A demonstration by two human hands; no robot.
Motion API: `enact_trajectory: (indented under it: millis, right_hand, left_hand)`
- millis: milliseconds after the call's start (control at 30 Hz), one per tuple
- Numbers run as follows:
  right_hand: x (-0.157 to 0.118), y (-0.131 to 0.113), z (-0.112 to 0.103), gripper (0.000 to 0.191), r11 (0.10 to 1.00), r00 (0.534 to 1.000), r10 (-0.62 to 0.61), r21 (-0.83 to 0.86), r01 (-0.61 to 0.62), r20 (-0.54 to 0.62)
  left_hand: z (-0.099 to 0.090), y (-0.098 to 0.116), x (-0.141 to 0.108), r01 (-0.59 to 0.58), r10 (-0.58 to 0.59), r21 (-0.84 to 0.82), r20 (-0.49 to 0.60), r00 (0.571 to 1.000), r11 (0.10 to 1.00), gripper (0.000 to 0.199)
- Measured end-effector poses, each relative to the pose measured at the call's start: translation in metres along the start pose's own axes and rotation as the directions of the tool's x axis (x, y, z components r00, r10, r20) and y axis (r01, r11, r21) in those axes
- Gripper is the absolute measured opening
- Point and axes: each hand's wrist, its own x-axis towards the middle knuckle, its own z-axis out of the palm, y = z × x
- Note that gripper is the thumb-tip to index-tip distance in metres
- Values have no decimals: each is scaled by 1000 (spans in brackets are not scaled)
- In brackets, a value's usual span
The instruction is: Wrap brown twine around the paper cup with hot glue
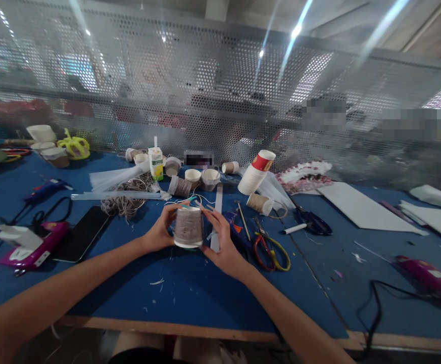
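A paper cup wrapped in grey-brown yarn (188, 228) is held above the blue table, upside down, its white rim at the bottom. My left hand (161, 230) grips its left side with curled fingers. On the other side my right hand (225, 246) holds it, fingers along the upper edge and thumb low near the rim. Just behind the hands lie another yarn-wrapped cup (180, 186) and a tangle of grey yarn (127, 197). A metal ruler (218, 198) is partly hidden by my right hand.
Scissors with red and yellow handles (271, 251) lie right of my hands. Farther right are dark-handled scissors (314, 222), white board (368, 210) and a magenta glue gun (430, 277). A phone (84, 233) lies left. Stacked paper cups (251, 179) and a drink carton (155, 164) stand behind.
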Motion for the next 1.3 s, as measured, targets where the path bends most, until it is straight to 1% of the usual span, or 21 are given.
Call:
enact_trajectory:
  millis: [100, 167, 300, 400, 500, 567, 633, 700, 767, 867, 967, 1167, 1300]
  right_hand:
    - [0, 4, -1, 71, 998, 1000, -20, -60, 18, -21]
    - [1, 5, -2, 68, 993, 999, -35, -115, 34, -15]
    - [1, 5, 0, 68, 983, 999, -51, -179, 50, 1]
    - [1, 3, 0, 69, 979, 999, -41, -198, 39, -7]
    - [-1, -3, -3, 71, 980, 994, -104, -176, 97, -31]
    - [-2, -9, -7, 64, 976, 984, -173, -137, 166, -37]
    - [-4, -13, -11, 52, 969, 974, -227, -110, 223, -23]
    - [-5, -14, -14, 40, 960, 965, -261, -105, 260, 8]
    - [-6, -14, -15, 34, 953, 960, -276, -115, 279, 44]
    - [-5, -13, -15, 32, 949, 961, -267, -150, 276, 75]
    - [-4, -14, -14, 29, 949, 967, -246, -184, 255, 73]
    - [-4, -15, -16, 28, 978, 989, -148, -147, 146, -2]
    - [-3, -16, -18, 17, 989, 990, -117, -97, 109, -81]
  left_hand:
    - [0, -2, -1, -31, 30, 10, 39, 999, 999, 87]
    - [-1, -3, -2, -27, 24, 51, 58, 998, 998, 93]
    - [-2, 1, -2, -7, -1, 117, 67, 998, 993, 90]
    - [-1, 5, -1, 3, -7, 108, 34, 999, 994, 85]
    - [-1, 7, 1, 49, -46, 99, -39, 998, 994, 78]
    - [-1, 7, 2, 85, -78, 97, -69, 995, 992, 75]
    - [-2, 7, 3, 106, -97, 97, -90, 991, 990, 74]
    - [-2, 7, 3, 113, -102, 93, -107, 989, 989, 75]
    - [-1, 7, 4, 109, -99, 88, -117, 988, 990, 75]
    - [-1, 8, 4, 97, -88, 78, -118, 989, 992, 75]
    - [-1, 7, 3, 84, -77, 59, -118, 990, 995, 73]
    - [-1, 6, 3, 132, -127, 23, -154, 980, 991, 74]
    - [-1, 9, 4, 150, -145, 19, -151, 978, 989, 74]
